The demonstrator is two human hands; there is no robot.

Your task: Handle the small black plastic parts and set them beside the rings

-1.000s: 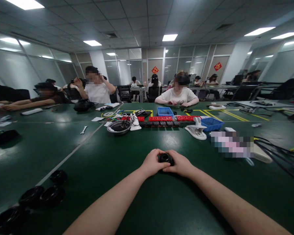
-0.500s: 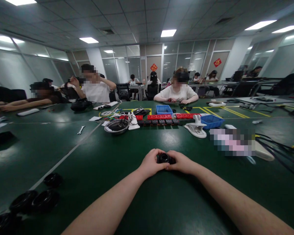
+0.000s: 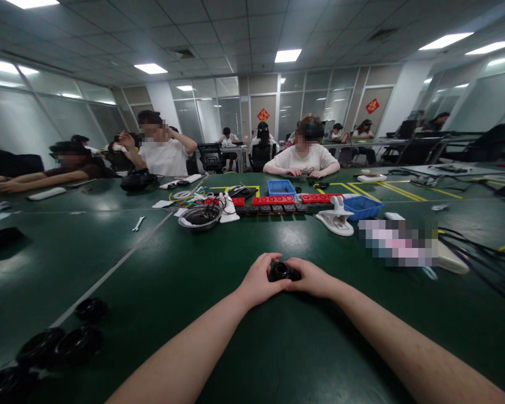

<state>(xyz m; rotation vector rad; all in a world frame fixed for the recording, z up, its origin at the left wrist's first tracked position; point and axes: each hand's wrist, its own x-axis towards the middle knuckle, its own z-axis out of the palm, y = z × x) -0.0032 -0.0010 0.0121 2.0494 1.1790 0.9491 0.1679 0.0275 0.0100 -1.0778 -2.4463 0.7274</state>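
Observation:
A glossy black part with a round opening (image 3: pixel 281 270) stands upright on the green table in front of me. My left hand (image 3: pixel 261 280) curves round its left side, thumb at the front and fingers behind. From the right, my right hand (image 3: pixel 312 277) grips the same part, and the two thumbs meet before it. Its lower portion is hidden by the thumbs, so its exact kind is unclear. At the lower left lie several similar glossy black ring-shaped parts (image 3: pixel 79 345), away from my hands.
A wrench (image 3: pixel 138 224) lies at the left. Across the middle are a metal bowl (image 3: pixel 200 217), red power strips (image 3: pixel 273 200), a white clamp base (image 3: pixel 335 217) and a blue tray (image 3: pixel 363 208). Cables (image 3: pixel 480 255) run along the right. Several people sit opposite, one in a white shirt (image 3: pixel 305 159).
The fingers of my left hand have lifted and spread slightly at the part's top. My right hand stays nearly still. The hands of the person opposite have shifted.

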